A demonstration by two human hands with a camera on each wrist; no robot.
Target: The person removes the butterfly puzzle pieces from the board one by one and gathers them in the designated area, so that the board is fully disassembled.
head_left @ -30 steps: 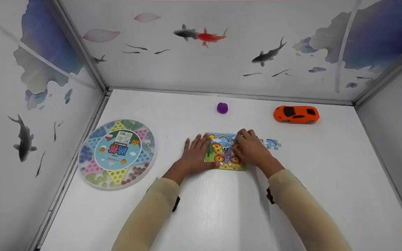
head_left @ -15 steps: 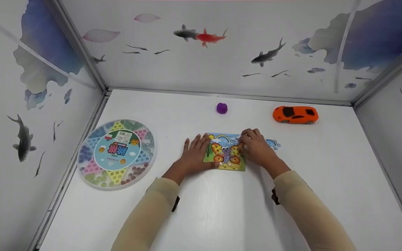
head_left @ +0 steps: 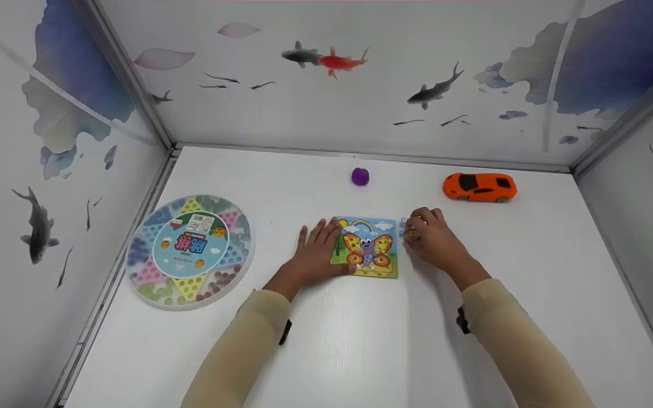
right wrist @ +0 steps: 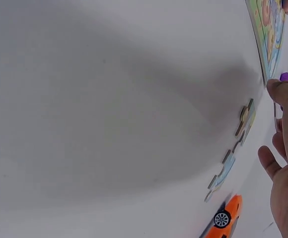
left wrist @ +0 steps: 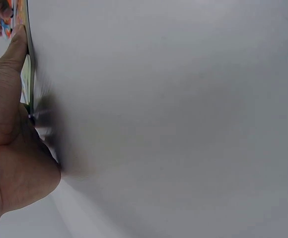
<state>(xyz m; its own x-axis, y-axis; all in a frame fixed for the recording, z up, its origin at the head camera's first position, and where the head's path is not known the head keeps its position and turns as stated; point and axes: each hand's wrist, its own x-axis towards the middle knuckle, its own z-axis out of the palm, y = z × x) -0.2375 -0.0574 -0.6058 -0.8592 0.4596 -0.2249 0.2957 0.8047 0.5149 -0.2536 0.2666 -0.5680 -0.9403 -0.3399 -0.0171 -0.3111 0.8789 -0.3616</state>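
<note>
A square jigsaw puzzle with a butterfly picture lies flat on the table. My left hand rests on its left side with fingers straight, the thumb along the lower edge. In the left wrist view the thumb presses on the puzzle's edge. Just right of the puzzle, my right hand pinches a small jigsaw piece, mostly covered by the fingers. The right wrist view has two loose jigsaw pieces on the table below that hand; the head view hides them behind it.
A round Chinese checkers set with coloured marbles lies at the left. Behind the puzzle sits a small purple object. An orange toy car stands at the back right. Printed walls border the white table.
My right hand has moved right, off the puzzle, carrying a jigsaw piece. It now covers the loose pieces that showed at the right. The left hand has stayed put.
</note>
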